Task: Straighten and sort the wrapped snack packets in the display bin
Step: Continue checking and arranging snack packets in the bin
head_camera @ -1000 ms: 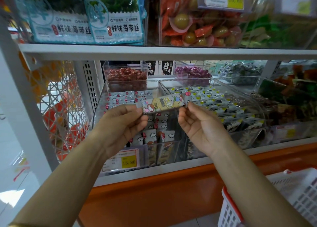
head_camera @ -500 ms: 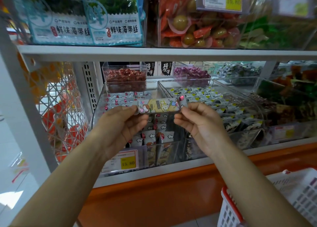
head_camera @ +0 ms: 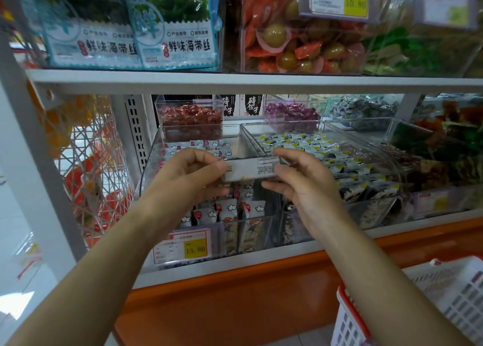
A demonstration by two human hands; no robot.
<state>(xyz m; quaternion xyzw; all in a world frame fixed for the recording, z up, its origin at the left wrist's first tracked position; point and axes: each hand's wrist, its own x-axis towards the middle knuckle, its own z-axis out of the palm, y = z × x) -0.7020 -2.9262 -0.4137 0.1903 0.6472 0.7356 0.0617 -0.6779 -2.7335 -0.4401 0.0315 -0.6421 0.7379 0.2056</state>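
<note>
Head view: one snack packet (head_camera: 252, 168) is held level just above the display bin (head_camera: 151, 168), pale printed back up.
Left hand (head_camera: 188, 178): fingers (head_camera: 217, 166) curled, pinching the packet's left end.
Right hand (head_camera: 303, 186): thumb and forefinger pinch the right end, other fingers loosely bent.
Bin contents: cloud-print packets (head_camera: 230, 209) stand in rows inside the clear walls, on the lower shelf (head_camera: 339, 243).
Price label (head_camera: 183, 246): yellow, on the bin's near wall.
Basket (head_camera: 444, 293): white, near right.

Faced a white metal shelf (head_camera: 235, 80) above an orange base panel (head_camera: 235, 306); glimpsed a perforated upright (head_camera: 136, 126) behind and pale glossy floor (head_camera: 15, 241) off to the left.
</note>
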